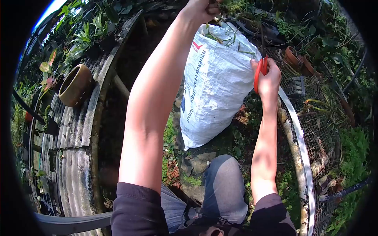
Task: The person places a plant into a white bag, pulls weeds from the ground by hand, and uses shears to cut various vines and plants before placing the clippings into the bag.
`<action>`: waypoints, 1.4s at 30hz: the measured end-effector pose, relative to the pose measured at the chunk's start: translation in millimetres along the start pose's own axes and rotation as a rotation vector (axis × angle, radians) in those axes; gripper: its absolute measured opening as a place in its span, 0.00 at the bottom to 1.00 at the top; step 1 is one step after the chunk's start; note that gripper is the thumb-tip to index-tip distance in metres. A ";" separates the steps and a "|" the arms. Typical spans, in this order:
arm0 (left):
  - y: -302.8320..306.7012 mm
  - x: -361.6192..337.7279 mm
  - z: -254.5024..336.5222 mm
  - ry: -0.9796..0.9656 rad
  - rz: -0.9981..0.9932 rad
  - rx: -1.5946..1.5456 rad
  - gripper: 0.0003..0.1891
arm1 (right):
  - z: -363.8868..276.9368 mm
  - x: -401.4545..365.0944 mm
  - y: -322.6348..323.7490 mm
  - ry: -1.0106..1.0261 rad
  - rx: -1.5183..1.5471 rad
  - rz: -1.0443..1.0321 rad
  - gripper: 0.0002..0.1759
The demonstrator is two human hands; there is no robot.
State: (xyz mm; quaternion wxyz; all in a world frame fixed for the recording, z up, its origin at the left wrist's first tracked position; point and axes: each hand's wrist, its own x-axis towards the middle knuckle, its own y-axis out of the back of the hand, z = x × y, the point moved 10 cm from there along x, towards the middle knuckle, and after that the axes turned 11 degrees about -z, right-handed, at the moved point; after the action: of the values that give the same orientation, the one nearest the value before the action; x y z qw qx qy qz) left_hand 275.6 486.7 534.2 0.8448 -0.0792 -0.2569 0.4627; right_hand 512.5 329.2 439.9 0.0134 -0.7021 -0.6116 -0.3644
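Observation:
My right hand [270,80] is closed around the red handles of a pair of scissors [258,74], whose dark blades point up and away at the sack's right edge. A white woven sack [214,82] with printed lettering stands in front of me, its mouth open at the top and green plant cuttings [228,39] showing in it. Up at the top edge of the view, my left hand [202,11] has its fingers curled beside a clump of greenery [234,7]. The frame cuts off part of that hand, and what it grips cannot be made out.
A brown clay pot [76,86] lies tilted on the corrugated sheets [71,169] at left. To the right, a pale rail [303,153] borders wire netting [315,129]. Terracotta pots [292,58] sit behind it. Stones [197,163] lie before my knee.

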 end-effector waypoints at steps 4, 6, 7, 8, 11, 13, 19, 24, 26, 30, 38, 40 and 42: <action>40.8 -30.7 -91.3 0.377 0.247 0.507 0.08 | 12.8 -54.6 -11.3 0.092 0.392 -0.011 0.14; 38.8 -52.7 -126.3 0.511 0.278 0.677 0.09 | 10.5 -77.6 -20.1 0.085 0.454 -0.051 0.14; 32.8 -58.5 -136.8 0.531 0.224 0.659 0.09 | 7.9 -86.6 -24.3 0.043 0.495 -0.086 0.14; 31.3 -58.1 -133.2 0.471 0.276 0.600 0.09 | 5.0 -94.5 -28.5 0.004 0.535 -0.125 0.13; 18.2 -44.5 -109.2 0.299 0.372 0.438 0.09 | -2.7 -112.1 -42.7 -0.021 0.625 -0.209 0.14; 2.7 -44.0 -104.5 0.310 0.358 0.548 0.10 | -10.8 -115.4 -47.0 0.018 0.628 -0.218 0.15; 23.3 -80.8 -154.3 0.800 0.159 1.250 0.14 | -12.6 -117.9 -28.9 0.115 0.648 -0.038 0.16; 50.6 -121.5 -163.8 1.150 0.052 1.780 0.19 | -1.4 -120.0 -21.6 0.097 0.609 0.073 0.15; 62.7 -134.7 -179.5 1.297 -0.041 1.754 0.22 | -2.2 -120.0 -25.5 0.084 0.627 0.053 0.15; 51.8 -149.1 -193.2 1.369 -0.164 1.695 0.24 | -10.9 -121.8 -31.0 0.082 0.667 0.014 0.15; -35.3 -121.1 -110.7 0.891 0.074 1.776 0.24 | 6.0 -117.1 -41.5 0.056 0.784 -0.004 0.16; -22.4 -119.0 -127.0 0.828 -0.064 1.840 0.21 | 1.0 -118.7 -40.3 0.063 0.731 -0.039 0.14; -29.7 -127.4 -107.0 0.825 0.001 1.872 0.22 | 3.9 -119.6 -41.1 0.065 0.784 -0.074 0.14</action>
State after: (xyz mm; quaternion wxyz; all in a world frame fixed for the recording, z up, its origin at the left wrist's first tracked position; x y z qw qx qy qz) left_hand 295.8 376.4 407.8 0.5903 0.4592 0.5182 0.4148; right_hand 480.4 239.8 356.3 0.2869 -0.6094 -0.7284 -0.1253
